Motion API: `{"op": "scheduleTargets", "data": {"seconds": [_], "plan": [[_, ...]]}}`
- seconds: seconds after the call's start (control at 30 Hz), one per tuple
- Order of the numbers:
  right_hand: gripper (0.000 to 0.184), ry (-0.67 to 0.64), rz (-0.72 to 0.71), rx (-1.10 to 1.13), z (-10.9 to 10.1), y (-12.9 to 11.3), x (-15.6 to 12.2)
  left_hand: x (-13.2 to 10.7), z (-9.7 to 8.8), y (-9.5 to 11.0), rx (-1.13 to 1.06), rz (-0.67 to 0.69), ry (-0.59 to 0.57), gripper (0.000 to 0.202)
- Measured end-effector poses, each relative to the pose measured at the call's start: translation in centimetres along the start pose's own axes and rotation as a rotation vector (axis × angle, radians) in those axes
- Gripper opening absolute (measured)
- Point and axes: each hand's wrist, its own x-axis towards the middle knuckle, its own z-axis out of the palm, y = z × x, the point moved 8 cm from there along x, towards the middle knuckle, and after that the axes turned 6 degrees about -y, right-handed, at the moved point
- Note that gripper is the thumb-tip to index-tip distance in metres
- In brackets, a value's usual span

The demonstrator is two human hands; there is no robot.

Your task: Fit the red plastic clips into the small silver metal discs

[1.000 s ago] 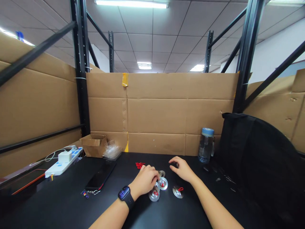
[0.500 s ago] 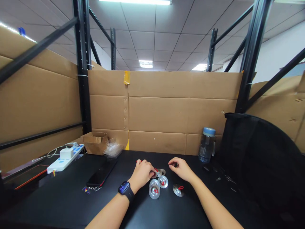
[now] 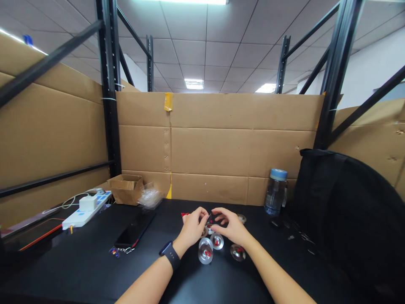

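Over the far edge of the clustered metal discs (image 3: 205, 255) on the table (image 3: 186, 285), the left hand (image 3: 191, 228) bunches its fingers, whether around something I cannot tell, beside the right hand (image 3: 233, 228), fingers parted, with room leftward to the phone (image 3: 134, 231).

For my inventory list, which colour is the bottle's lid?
The lid is blue; the head view shows it best.

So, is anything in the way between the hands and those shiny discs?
Nothing visible: the left hand and right hand are close by the metal discs; the bottle stands farther right, the phone lies left.
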Motion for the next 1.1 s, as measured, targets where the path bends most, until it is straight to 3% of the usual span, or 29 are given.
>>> {"op": "scheduleTargets", "data": {"seconds": [0.2,0.3,0.4,0.53,0.67,0.77,0.87,0.97,1.03,1.1], "plan": [[0.048,0.006,0.014,0.111,2.2,-0.5,0.1,0.5,1.5,-1.4,-0.328,-0.02,-0.02,0.02],[0.048,0.024,-0.009,0.078,2.3,-0.6,0.0,0.4,1.8,-1.3,-0.296,-0.017,-0.035,0.02],[0.043,0.07,-0.028,0.028,1.6,-0.9,0.2,0.4,1.1,-0.8,-0.122,-0.001,-0.004,0.021],[0.041,0.206,-0.002,-0.199,-2.3,0.2,0.4,0.7,-2.3,-2.4,0.144,-0.135,0.103,0.025],[0.04,0.232,0.083,-0.521,-7.5,3.8,-0.4,0.6,-6.2,-5.3,0.46,-0.256,0.156,0.023],[0.04,0.15,0.263,-0.611,-10.1,7.6,-1.5,0.3,-6.8,-7.7,0.555,-0.334,0.054,0.023],[0.042,0.084,0.368,-0.593,-10.9,9.8,-2.1,0.0,-6.8,-8.7,0.589,-0.412,0.018,0.025],[0.041,0.019,0.402,-0.559,-10.3,10.7,-1.9,-0.2,-6.9,-7.5,0.584,-0.407,0.083,0.026],[0.04,-0.007,0.412,-0.574,-9.8,10.9,-1.7,0.0,-5.7,-5.3,0.516,-0.254,0.048,0.023],[0.039,-0.022,0.417,-0.604,-9.5,10.9,-1.6,-0.1,-3.2,-2.1,0.395,-0.007,-0.092,0.02]]}}
